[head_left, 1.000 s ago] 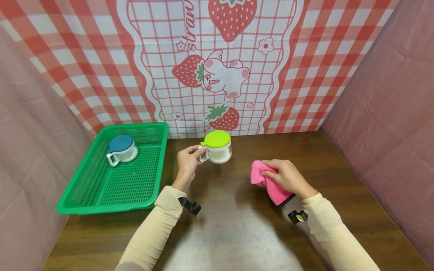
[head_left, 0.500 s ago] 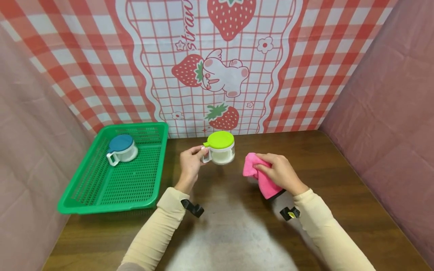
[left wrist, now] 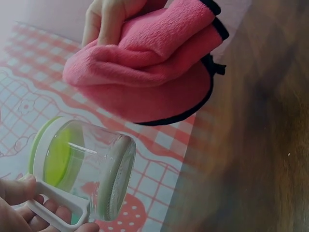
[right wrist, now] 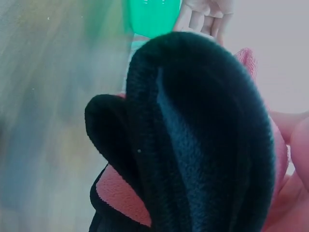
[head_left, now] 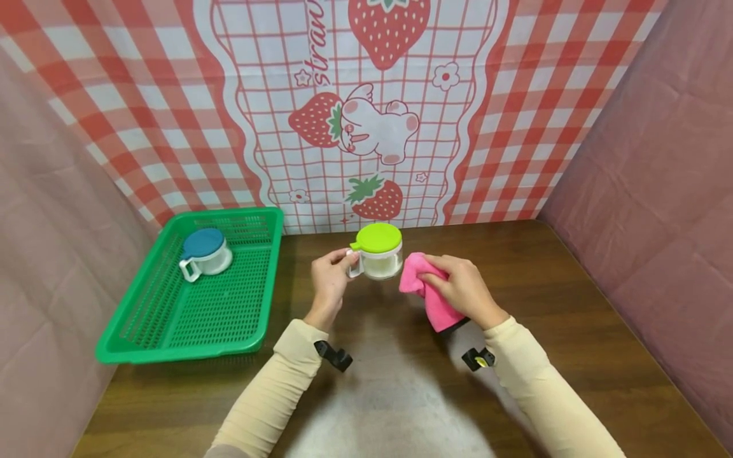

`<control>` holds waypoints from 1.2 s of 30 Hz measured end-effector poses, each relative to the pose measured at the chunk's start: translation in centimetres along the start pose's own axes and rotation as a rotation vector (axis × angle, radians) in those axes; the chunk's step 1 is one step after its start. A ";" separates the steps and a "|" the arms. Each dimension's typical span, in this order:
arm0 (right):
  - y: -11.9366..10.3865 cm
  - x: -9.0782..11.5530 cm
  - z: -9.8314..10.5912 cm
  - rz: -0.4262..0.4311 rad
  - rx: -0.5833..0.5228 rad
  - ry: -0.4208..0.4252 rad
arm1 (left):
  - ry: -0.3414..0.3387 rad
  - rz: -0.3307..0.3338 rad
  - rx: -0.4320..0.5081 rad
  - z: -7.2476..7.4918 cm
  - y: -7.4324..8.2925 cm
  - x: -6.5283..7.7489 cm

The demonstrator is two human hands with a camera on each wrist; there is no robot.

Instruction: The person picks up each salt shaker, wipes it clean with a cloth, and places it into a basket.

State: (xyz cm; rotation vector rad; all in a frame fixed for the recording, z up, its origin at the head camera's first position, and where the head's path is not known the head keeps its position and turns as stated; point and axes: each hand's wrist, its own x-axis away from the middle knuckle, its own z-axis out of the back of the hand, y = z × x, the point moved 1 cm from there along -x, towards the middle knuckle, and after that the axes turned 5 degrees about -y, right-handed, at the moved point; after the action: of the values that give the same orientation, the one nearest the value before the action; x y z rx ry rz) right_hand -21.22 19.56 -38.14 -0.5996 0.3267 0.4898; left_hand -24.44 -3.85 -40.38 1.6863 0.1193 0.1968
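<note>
Red-and-white checked fabric (head_left: 512, 127), printed with strawberries, hangs behind a wooden table (head_left: 595, 356) whose dark, smooth grain catches a pale sheen in front. Dull pink drapes (head_left: 647, 140) with soft creases flank it. On the table's left sits a green plastic basket (head_left: 189, 352), rectangular, its walls and floor pierced by small slots.

The right hand (head_left: 466, 289) pinches a plush pink cloth (head_left: 439, 310), bunched into loose folds and edged in black binding. The left hand (head_left: 330, 283) pinches the handle of a clear, squat, cylindrical jar (head_left: 382, 265), lifted upright above the wood near the middle; the cloth is just beside it, a gap showing in the left wrist view. A similar jar (head_left: 210, 261) stands in the basket's far left part, topped by a round blue lid (head_left: 203, 242). Lime green and disc-shaped, the lid (head_left: 379, 237) of the held jar has a small tab above its angular white handle (head_left: 356, 267).

Compared with a second ago, jar and cloth are much closer together: the jar has shifted right, the cloth left. The basket stays put.
</note>
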 end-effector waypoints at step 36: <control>-4.1 -0.5 -3.7 -0.024 0.264 0.293 | 0.110 -0.110 -0.057 -2.3 0.0 1.0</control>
State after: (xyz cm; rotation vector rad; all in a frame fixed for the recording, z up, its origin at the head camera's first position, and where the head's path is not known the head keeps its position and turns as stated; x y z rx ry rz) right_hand -20.08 14.24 -38.91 -0.4165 0.6513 0.3273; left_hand -23.91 -1.43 -40.08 1.6075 0.2856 0.2079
